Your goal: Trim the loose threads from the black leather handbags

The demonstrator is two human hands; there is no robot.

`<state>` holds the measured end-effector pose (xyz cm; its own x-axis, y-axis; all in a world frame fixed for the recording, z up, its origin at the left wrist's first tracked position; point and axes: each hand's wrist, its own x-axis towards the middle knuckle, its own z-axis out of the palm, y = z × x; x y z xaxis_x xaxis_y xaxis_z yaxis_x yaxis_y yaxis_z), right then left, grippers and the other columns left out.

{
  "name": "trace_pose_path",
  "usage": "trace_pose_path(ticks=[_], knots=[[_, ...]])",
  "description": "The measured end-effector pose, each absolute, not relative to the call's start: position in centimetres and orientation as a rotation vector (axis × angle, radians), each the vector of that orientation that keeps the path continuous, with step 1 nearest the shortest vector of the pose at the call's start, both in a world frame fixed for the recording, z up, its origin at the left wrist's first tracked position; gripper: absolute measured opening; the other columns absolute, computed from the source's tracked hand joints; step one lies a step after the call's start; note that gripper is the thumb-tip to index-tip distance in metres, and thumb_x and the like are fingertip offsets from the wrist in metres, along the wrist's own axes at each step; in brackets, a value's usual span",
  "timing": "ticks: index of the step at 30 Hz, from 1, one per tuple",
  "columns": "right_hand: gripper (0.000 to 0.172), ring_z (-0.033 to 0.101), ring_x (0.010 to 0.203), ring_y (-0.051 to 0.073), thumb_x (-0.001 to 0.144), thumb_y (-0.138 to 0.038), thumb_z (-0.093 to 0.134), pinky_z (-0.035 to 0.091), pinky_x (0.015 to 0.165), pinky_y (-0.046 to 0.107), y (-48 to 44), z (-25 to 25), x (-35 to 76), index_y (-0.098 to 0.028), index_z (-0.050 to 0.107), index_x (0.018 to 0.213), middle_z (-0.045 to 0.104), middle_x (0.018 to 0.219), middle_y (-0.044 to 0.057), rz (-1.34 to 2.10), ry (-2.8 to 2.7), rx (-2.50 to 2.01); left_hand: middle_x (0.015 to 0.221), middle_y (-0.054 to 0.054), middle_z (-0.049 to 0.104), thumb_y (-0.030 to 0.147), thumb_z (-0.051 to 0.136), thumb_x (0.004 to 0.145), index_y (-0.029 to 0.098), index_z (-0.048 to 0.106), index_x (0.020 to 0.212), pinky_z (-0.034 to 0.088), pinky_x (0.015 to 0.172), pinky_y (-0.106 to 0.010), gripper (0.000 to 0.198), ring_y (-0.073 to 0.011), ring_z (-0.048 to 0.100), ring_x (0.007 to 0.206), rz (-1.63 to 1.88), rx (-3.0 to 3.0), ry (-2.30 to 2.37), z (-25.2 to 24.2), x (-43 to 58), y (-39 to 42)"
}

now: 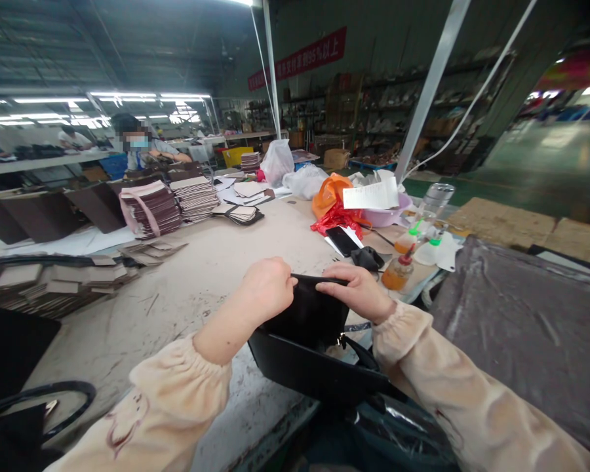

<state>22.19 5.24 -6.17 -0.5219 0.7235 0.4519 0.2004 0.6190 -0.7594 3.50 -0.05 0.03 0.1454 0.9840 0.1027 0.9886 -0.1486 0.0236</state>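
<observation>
A black handbag [314,367] stands at the near edge of the worktable, its mouth spread and a small gold-coloured metal fitting showing inside. My left hand [270,285] is closed on the upper edge of the bag's far panel, fingers curled and the tips partly hidden. On the same edge, a little to the right, my right hand [356,288] grips with the thumb on the near side and the fingers behind. Dark, shiny material lies below the bag near my lap.
Stacked brown pieces [150,210] and loose pieces [63,278] lie to the left. On the right are glue bottles [398,272], a phone [343,241], plastic bags [332,196] and a grey covered surface [526,334]. A masked co-worker [140,147] sits across the table.
</observation>
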Motion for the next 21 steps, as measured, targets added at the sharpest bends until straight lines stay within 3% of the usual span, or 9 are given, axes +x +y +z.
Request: trace_pose_path(ticks=[6, 8, 11, 15, 21], knots=[[0.017, 0.057, 0.072, 0.015, 0.078, -0.032, 0.065, 0.045, 0.070, 0.029, 5.3, -6.4, 22.0, -0.017, 0.066, 0.070, 0.061, 0.071, 0.002, 0.761, -2.016, -0.750, 0.078, -0.008, 0.065, 0.030, 0.047, 0.084, 0.014, 0.065, 0.072, 0.042, 0.063, -0.028, 0.027, -0.0179, 0.059, 0.070, -0.156, -2.349, -1.996, 0.0, 3.3, 0.0], [0.016, 0.059, 0.076, 0.016, 0.075, -0.033, 0.067, 0.046, 0.074, 0.029, 5.3, -6.6, 22.2, -0.017, 0.068, 0.077, 0.064, 0.076, 0.002, 0.820, -1.981, -0.808, 0.077, -0.006, 0.063, 0.029, 0.049, 0.084, 0.014, 0.065, 0.070, 0.042, 0.064, -0.028, 0.026, -0.0169, 0.057, 0.070, -0.217, -2.410, -1.953, 0.1, 3.0, -0.3], [0.027, 0.062, 0.085, 0.018, 0.069, -0.034, 0.072, 0.046, 0.080, 0.030, 5.4, -6.8, 22.7, -0.019, 0.069, 0.092, 0.068, 0.089, 0.003, 1.006, -1.949, -0.847, 0.076, -0.004, 0.060, 0.027, 0.051, 0.084, 0.015, 0.063, 0.068, 0.042, 0.068, -0.027, 0.023, -0.0150, 0.056, 0.072, -0.351, -2.556, -1.842, 0.1, 2.4, -0.9], [0.025, 0.062, 0.084, 0.018, 0.068, -0.032, 0.073, 0.047, 0.079, 0.030, 5.6, -7.1, 22.9, -0.018, 0.070, 0.089, 0.069, 0.087, 0.003, 0.982, -1.944, -0.849, 0.095, -0.005, 0.058, 0.023, 0.053, 0.083, 0.015, 0.060, 0.064, 0.044, 0.077, -0.027, 0.022, -0.0133, 0.055, 0.080, -0.501, -2.701, -1.708, 0.0, 2.0, -1.4], [0.019, 0.061, 0.079, 0.017, 0.070, -0.030, 0.072, 0.046, 0.076, 0.028, 5.7, -7.3, 22.8, -0.018, 0.070, 0.085, 0.068, 0.081, 0.002, 0.875, -1.934, -0.819, 0.116, -0.007, 0.049, 0.023, 0.051, 0.084, 0.016, 0.059, 0.062, 0.037, 0.096, -0.038, 0.024, -0.0214, 0.046, 0.109, -0.517, -2.809, -1.437, 0.3, 2.7, -1.9]])
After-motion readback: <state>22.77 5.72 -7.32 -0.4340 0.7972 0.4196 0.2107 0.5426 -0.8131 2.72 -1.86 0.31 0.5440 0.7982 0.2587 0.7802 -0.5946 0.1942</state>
